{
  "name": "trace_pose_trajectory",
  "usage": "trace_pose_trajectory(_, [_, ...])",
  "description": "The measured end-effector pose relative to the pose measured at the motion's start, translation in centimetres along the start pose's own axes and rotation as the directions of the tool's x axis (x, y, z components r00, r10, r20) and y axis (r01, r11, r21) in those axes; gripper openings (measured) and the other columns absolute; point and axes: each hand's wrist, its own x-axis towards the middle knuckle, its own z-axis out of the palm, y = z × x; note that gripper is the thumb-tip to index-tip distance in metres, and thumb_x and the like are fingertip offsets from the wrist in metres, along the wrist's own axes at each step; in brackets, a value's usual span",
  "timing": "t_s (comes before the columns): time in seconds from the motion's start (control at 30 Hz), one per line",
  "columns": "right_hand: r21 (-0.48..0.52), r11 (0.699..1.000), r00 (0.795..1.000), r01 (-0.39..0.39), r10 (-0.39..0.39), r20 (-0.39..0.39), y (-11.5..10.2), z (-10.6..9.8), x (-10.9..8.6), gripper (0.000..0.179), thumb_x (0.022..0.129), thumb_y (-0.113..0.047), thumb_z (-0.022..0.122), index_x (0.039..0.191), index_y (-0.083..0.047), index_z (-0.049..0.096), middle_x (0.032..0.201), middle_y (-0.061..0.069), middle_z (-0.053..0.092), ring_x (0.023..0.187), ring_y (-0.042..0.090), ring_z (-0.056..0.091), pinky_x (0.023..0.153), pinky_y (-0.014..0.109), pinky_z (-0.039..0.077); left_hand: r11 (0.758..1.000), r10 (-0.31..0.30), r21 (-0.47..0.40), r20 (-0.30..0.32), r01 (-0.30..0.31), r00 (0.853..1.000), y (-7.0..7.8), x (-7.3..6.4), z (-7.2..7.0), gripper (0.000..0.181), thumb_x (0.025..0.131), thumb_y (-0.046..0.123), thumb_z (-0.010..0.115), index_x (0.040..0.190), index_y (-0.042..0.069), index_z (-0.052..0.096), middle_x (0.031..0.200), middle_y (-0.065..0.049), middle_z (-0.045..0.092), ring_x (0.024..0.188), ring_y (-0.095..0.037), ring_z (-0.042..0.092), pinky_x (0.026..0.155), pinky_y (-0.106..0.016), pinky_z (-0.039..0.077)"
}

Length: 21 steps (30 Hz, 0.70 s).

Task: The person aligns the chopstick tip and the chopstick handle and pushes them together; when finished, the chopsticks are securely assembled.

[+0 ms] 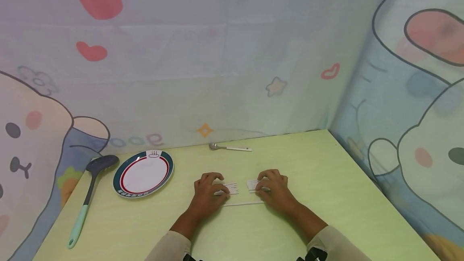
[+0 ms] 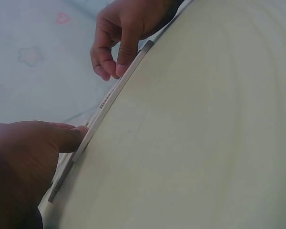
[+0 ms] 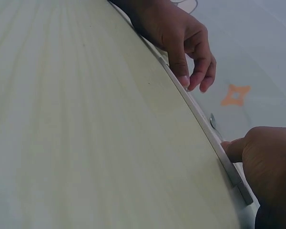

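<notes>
In the head view, my left hand bends over a small set of slim white sticks, thumb on the near side and fingers on the far side. My right hand grips a similar white set with thumb and fingers, a short gap away. Nearer the body, a long thin white stick lies crosswise on the table. From the left wrist, the pale strip appears edge-on, with both thumbs against it. The right wrist view also shows the strip edge-on; the fingers' far side is partly hidden.
A metal spoon with a white handle lies behind the hands. To the left sit a white plate with a dark green rim and a black slotted turner with a mint handle. Printed cloth walls border the table.
</notes>
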Motion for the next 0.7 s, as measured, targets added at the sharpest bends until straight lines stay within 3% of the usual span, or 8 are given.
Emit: trace_pose_trajectory(0.7, [-0.011, 1.0, 1.0, 0.012, -0.013, -0.008, 0.14, 0.08, -0.27, 0.018, 0.089, -0.008, 0.088, 0.087, -0.021, 0.076, 0.121, 0.004, 0.067, 0.124, 0.032, 0.055, 0.097, 0.061, 0.033, 1.0, -0.029, -0.005, 0.037, 0.029, 0.999, 0.27, -0.1, -0.16, 0.014, 0.091, 0.016, 0.089, 0.084, 0.022, 0.079, 0.129, -0.007, 0.065, 0.126, -0.034, 0.054, 0.097, -0.061, 0.036])
